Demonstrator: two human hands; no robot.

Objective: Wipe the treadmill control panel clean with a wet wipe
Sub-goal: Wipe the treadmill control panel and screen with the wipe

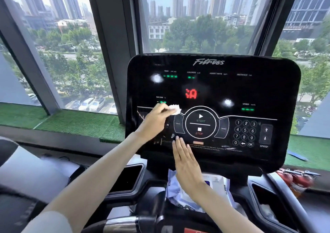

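Observation:
The glossy black treadmill control panel (214, 90) fills the middle of the view, lit with green and red readouts, a round START/STOP dial and a number keypad. My left hand (155, 121) pinches a small crumpled white wet wipe (174, 109) against the panel's lower left, just left of the dial. With straight fingers my right hand (185, 159) lies flat against the panel's bottom edge below the dial.
A blue and white wet wipe pack (219, 188) lies in the console tray under my right wrist. Black cup holders (130, 177) sit at either side. Red fire extinguishers (294, 179) lie at the right. Windows and green turf ledges surround the console.

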